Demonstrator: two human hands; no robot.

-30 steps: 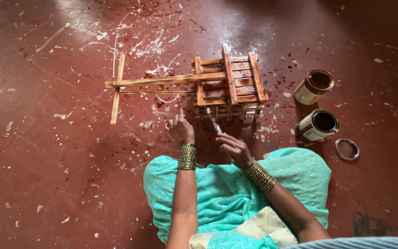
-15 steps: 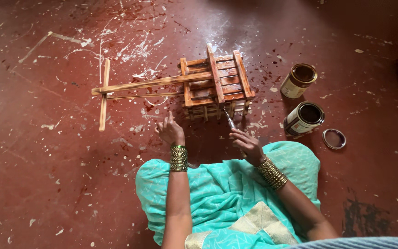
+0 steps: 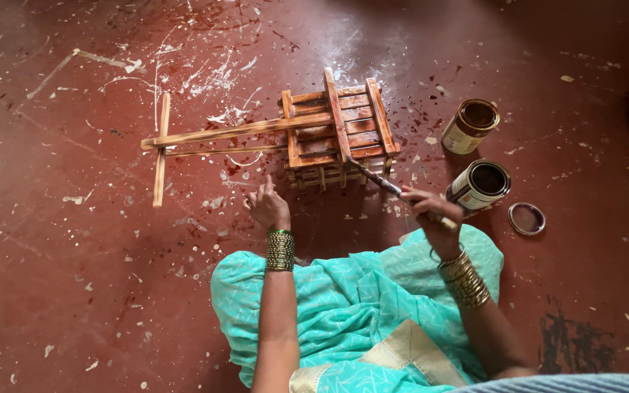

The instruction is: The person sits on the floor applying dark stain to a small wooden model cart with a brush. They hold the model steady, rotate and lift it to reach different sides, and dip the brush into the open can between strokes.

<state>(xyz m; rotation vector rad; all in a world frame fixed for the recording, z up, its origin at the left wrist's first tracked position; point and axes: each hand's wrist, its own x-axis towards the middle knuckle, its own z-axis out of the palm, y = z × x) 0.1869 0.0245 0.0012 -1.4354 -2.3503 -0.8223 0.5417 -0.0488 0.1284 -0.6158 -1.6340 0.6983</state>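
Red-brown floor, splashed with white and dark flecks, filled the whole view from above. The fingers of the right hand were curled closed round the handle of a thin paintbrush, whose bristle end reached up and to the left to touch the near side of a small wooden cart frame. The left hand lay just in front of the frame's near left corner with its fingers loosely spread and holding nothing; whether the fingertips pressed the floor could not be told. Both wrists wore stacks of bangles, greenish on the left and golden on the right. A turquoise patterned cloth covered the person's lap below the hands.

The cart frame, slatted and partly coated in reddish stain, sat on the floor near the middle of the view, towards the far edge. A long pole ran out from it to the left and ended in a short crossbar. To the right of the frame stood two open paint tins: one upright further away, the other tilted on its side just beside the right hand. A round lid lay flat on the floor to the right of the nearer tin.
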